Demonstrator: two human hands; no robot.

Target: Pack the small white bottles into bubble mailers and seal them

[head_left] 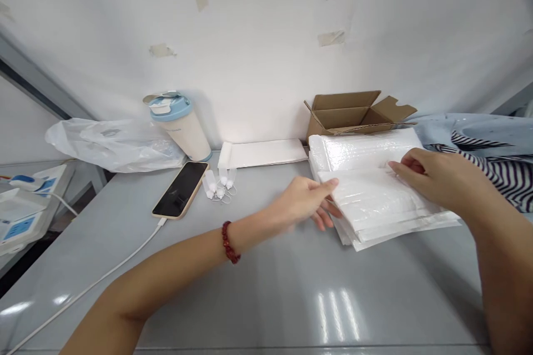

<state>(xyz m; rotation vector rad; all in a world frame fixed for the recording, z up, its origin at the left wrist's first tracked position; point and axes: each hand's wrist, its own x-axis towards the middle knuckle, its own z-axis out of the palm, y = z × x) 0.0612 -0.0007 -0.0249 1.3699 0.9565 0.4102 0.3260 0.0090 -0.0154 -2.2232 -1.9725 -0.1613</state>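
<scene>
A stack of white bubble bags (375, 194) lies at the right of the table, with shiny, wrinkled surfaces and uneven edges. At the stack's left edge, my left hand (306, 199) has its thumb on top and its fingers lower at the side, gripping the edge of a bag. A dark red bead bracelet (228, 242) circles that wrist. My right hand (437, 177) is over the right part of the stack, thumb and fingers pinched together at the top bag's surface. Its curled fingers are partly hidden behind the hand.
Behind the stack stands an open cardboard box (350, 113). Patterned fabric (491, 144) lies at the right. Along the wall are a flat white box (266, 153), a tumbler (183, 127) and a plastic bag (112, 144). A phone (181, 189) on a cable lies beside small white tagged items (214, 184).
</scene>
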